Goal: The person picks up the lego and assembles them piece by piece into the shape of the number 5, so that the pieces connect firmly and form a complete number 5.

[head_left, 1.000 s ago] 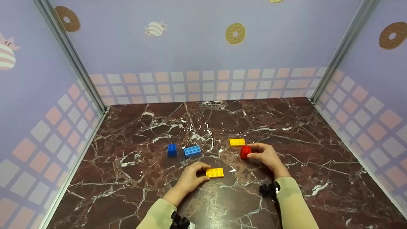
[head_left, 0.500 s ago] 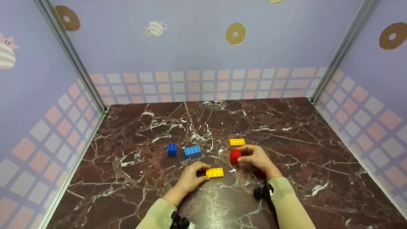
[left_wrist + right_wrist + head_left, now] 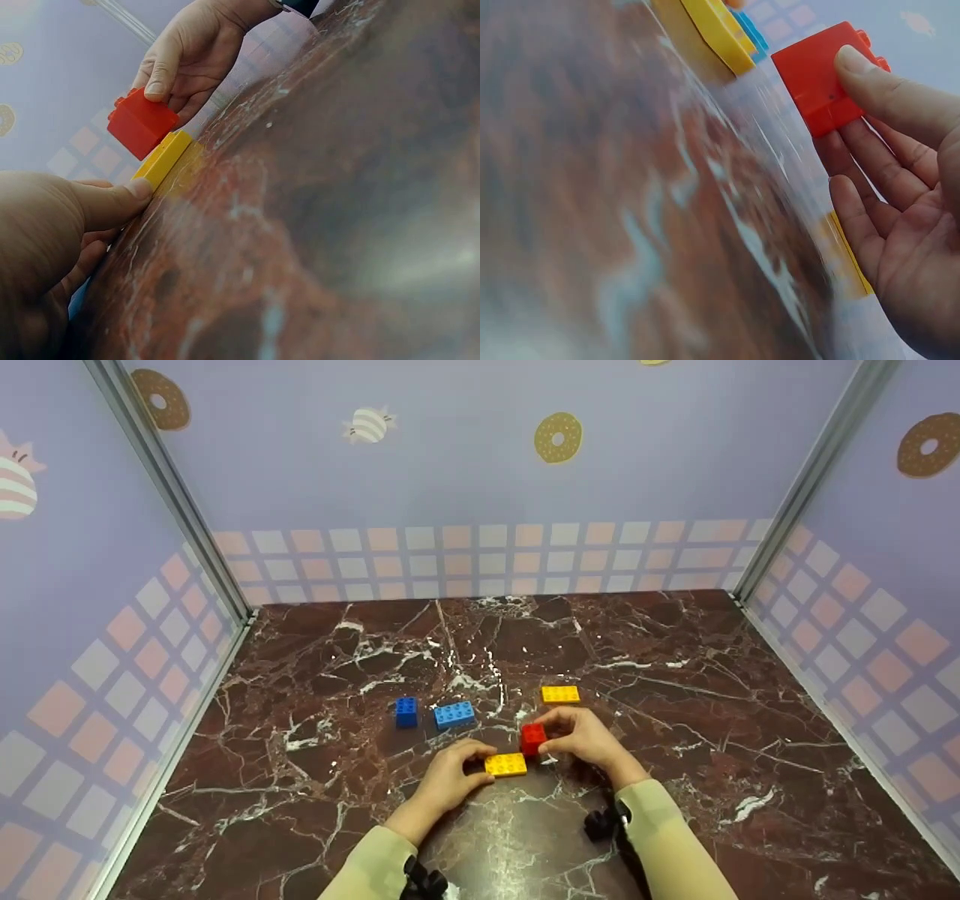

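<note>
From the head view we see our right hand point(image 3: 581, 739) pinching a red brick point(image 3: 533, 737) between thumb and fingers, holding it just above and beside the right end of a flat yellow brick point(image 3: 505, 764) on the marble table point(image 3: 315, 810). Our left hand point(image 3: 450, 776) has its fingers curled against the left end of that yellow brick, the thumb pressing its edge.

The left wrist view shows what the head view hides: the red brick is tilted, its lower corner at the yellow brick's far end, though we cannot tell if they touch. It also shows our left thumb tip against the brick's near end.

The right wrist view shows the red brick's smooth side under our thumb, studs pointing away, with the other fingers curled loosely below it.

Only the head view shows the rest: a second yellow brick point(image 3: 560, 694) behind our right hand, and a light blue brick point(image 3: 454, 714) and a small dark blue brick point(image 3: 406, 711) further left.
</note>
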### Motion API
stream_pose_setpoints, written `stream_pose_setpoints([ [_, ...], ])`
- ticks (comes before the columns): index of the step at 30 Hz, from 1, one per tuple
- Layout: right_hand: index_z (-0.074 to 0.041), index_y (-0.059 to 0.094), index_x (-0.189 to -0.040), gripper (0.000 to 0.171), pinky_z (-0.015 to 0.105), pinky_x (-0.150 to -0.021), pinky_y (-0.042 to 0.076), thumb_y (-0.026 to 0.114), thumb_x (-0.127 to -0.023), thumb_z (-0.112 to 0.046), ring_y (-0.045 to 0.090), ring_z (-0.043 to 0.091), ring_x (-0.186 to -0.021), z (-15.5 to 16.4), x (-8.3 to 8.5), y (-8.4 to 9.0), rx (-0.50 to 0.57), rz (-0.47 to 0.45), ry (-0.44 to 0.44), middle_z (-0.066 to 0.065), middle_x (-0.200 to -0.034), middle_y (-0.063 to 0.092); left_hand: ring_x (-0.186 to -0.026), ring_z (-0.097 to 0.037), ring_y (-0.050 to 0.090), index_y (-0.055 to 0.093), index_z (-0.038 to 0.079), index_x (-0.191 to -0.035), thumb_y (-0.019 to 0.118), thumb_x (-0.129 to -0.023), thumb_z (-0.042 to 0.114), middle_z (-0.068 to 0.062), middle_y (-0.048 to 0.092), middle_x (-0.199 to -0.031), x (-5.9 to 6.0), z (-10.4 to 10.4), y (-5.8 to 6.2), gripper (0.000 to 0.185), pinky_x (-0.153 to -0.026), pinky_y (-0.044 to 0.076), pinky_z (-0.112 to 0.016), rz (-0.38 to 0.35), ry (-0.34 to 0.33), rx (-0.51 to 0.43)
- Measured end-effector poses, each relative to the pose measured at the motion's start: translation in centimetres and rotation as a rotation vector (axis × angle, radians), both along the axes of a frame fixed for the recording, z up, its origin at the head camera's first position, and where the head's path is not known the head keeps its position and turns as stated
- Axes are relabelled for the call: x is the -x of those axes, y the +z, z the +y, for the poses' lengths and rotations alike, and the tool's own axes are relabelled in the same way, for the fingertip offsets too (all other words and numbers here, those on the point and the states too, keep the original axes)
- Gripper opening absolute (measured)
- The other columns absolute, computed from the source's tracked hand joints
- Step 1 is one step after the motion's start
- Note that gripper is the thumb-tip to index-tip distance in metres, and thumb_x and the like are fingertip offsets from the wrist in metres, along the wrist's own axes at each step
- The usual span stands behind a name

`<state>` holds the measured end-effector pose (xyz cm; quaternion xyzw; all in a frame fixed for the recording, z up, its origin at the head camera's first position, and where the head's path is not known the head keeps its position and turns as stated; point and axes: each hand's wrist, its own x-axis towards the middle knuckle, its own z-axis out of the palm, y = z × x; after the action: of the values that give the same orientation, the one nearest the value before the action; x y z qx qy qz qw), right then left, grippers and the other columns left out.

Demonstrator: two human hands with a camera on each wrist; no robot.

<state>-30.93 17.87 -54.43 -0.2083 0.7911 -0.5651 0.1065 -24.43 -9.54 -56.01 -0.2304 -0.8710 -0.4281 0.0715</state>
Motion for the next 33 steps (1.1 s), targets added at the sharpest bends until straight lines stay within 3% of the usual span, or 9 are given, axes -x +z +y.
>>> stream_pose_setpoints([
  [13, 0.010, 0.069, -0.113, 0.041, 0.022, -0.090, 0.059, 0.086, -0.077, 0.003, 0.070, 0.007, -0.094, -1.7, -0.7, 0.1, 0.042, -0.004, 0.121, 0.029, -0.114, 0.073, -0.108, -0.026, 0.070, 0.075, 0.007, -0.117, 0.084, -0.083, 0.013, -0.006, 0.075, -0.115, 0.1, 0.0, 0.0, 0.037, -0.102, 0.056, -0.041, -0.007, -0.003, -0.005],
  [17, 0.008, 0.070, -0.113, 0.040, 0.024, -0.092, 0.060, 0.086, -0.076, 0.003, 0.070, 0.008, -0.095, -1.9, -0.7, 0.1, 0.021, -0.011, 0.129, 0.027, -0.114, 0.073, -0.109, -0.026, 0.070, 0.074, 0.006, -0.117, 0.084, -0.083, 0.013, -0.006, 0.075, -0.115, 0.1, 0.0, 0.0, 0.037, -0.102, 0.056, -0.042, -0.013, -0.005, -0.006],
  [24, 0.008, 0.069, -0.110, 0.038, 0.038, -0.094, 0.062, 0.086, -0.076, 0.003, 0.072, 0.012, -0.095, -2.1, -1.1, 0.3, 0.014, -0.016, 0.140, 0.026, -0.110, 0.074, -0.110, -0.026, 0.070, 0.074, 0.006, -0.118, 0.084, -0.083, 0.013, -0.006, 0.075, -0.116, 0.1, 0.0, 0.0, 0.037, -0.104, 0.055, -0.043, -0.020, -0.003, -0.010],
  [33, 0.009, 0.067, -0.109, 0.037, 0.036, -0.095, 0.061, 0.085, -0.077, 0.005, 0.072, 0.014, -0.097, -2.3, -1.2, 0.4, 0.012, -0.037, 0.163, 0.029, -0.112, 0.073, -0.104, -0.024, 0.071, 0.075, 0.006, -0.116, 0.085, -0.082, 0.013, -0.006, 0.075, -0.113, 0.1, 0.0, -0.1, 0.036, -0.097, 0.058, -0.038, 0.000, -0.005, -0.006],
])
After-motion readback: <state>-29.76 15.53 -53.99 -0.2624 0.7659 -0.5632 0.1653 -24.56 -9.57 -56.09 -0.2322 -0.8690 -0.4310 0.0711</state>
